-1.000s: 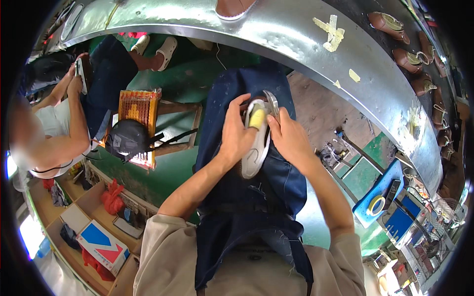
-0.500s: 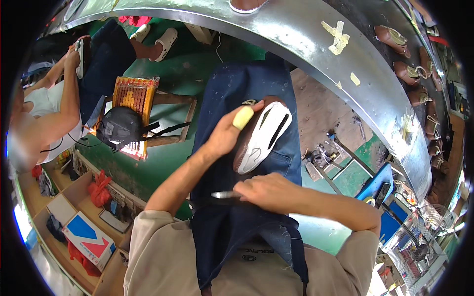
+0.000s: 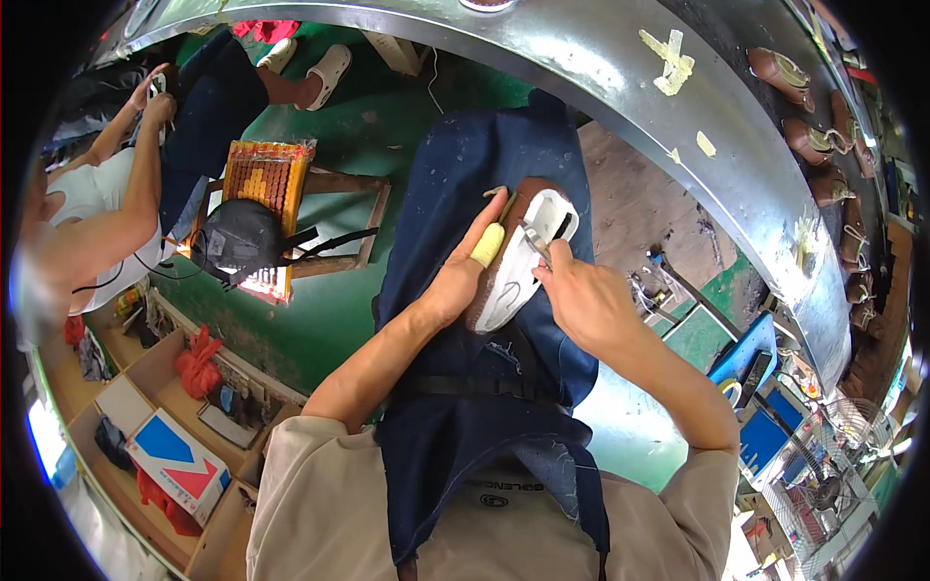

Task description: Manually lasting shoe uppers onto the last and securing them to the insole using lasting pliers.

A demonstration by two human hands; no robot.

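A brown shoe (image 3: pixel 508 278) lies sole up across my apron-covered lap, its white underside facing me with a dark patch toward the toe. My left hand (image 3: pixel 453 287) is closed along the shoe's left side, steadying it. A yellow cover (image 3: pixel 488 246) wraps the thumb of that hand. In the fingers of my right hand (image 3: pixel 593 302) is a small silver knife-like tool (image 3: pixel 536 239), its metal end at the white underside. Part of the tool is hidden by my fingers, so its exact kind is unclear.
A curved metal bench (image 3: pixel 581 58) runs past my knees, with brown shoes (image 3: pixel 809 140) along the right. A person (image 3: pixel 126 194) sits at left, beside a stool (image 3: pixel 334 223) bearing a black bag (image 3: pixel 237 242). A divided wooden tray (image 3: pixel 155 363) stands lower left, a fan (image 3: pixel 823 494) lower right.
My right hand has moved up and right from near my waist, bringing the tool onto the shoe's underside. The shoe stays in my left hand, shifted only slightly.
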